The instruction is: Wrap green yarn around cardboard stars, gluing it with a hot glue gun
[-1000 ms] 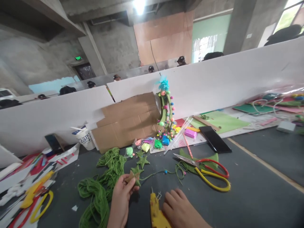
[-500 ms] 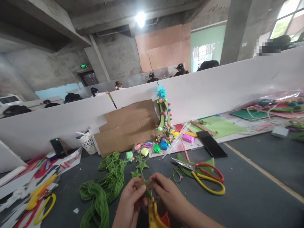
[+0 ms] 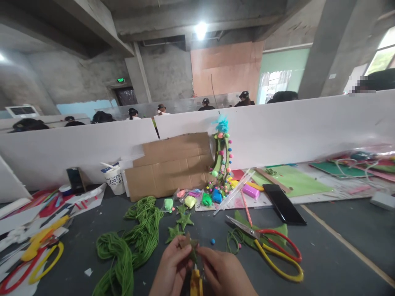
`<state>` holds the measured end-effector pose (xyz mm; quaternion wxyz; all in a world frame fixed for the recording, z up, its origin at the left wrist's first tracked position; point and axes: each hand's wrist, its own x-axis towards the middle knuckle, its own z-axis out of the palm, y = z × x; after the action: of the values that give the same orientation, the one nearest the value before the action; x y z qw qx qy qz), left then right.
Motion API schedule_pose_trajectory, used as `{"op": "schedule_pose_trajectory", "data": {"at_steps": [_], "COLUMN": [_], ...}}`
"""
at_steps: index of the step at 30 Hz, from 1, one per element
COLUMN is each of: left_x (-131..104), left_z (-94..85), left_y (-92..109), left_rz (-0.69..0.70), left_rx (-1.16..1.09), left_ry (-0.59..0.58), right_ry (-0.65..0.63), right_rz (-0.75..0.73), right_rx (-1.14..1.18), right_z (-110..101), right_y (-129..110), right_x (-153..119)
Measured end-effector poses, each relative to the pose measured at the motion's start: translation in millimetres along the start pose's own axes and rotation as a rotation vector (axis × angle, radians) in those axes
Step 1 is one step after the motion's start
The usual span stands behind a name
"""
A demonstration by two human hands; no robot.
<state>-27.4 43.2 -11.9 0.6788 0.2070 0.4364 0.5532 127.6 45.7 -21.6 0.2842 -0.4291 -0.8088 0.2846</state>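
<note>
Near the bottom centre, my left hand (image 3: 173,264) pinches a small green star (image 3: 191,246) by one side. My right hand (image 3: 224,267) has its fingers closed at the star's other side. Just below the star, between my hands, is a yellow tool (image 3: 195,281) with a pale tip; what supports it is hidden. More green stars (image 3: 185,220) lie just beyond my fingers. Left of my hands is a bundle of green yarn (image 3: 142,232). To the right, red-and-yellow-handled scissors (image 3: 265,242) rest partly on green felt (image 3: 279,233).
A brown cardboard piece (image 3: 169,176) leans on the white partition (image 3: 277,127). Beside it stands a green decorated arch (image 3: 222,156). A black phone (image 3: 282,203) lies at the right, a paper cup (image 3: 114,179) stands at the left. Paper scraps and more scissors (image 3: 46,255) lie far left.
The view has shifted slightly. My right hand has drawn in lower, with less forearm showing, and the star sits more upright. A blue bead now shows beyond my right hand.
</note>
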Motion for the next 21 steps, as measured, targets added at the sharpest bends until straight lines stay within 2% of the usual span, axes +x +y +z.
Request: {"op": "schedule_pose_trajectory", "data": {"at_steps": [5, 11, 16, 21], "left_x": [-2, -1, -3, -11], "left_z": [-8.3, -8.8, -7.3, -1.5], "left_y": [-3, -6, -8, -5], "left_rz": [0.022, 0.246, 0.321, 0.334], "left_rx": [0.025, 0.389, 0.549, 0.702], "left_ry": [0.02, 0.055, 0.073, 0.032], "right_ry": [-0.084, -0.112, -0.104, -0.154], "right_rz": [-0.013, -0.071, 0.021, 0.126], "right_rx": [-0.094, -0.232, -0.222, -0.123], "right_z": [3, 7, 5, -12], "right_y": [3, 3, -3, -13], "right_x": [1, 0, -3, 0]}}
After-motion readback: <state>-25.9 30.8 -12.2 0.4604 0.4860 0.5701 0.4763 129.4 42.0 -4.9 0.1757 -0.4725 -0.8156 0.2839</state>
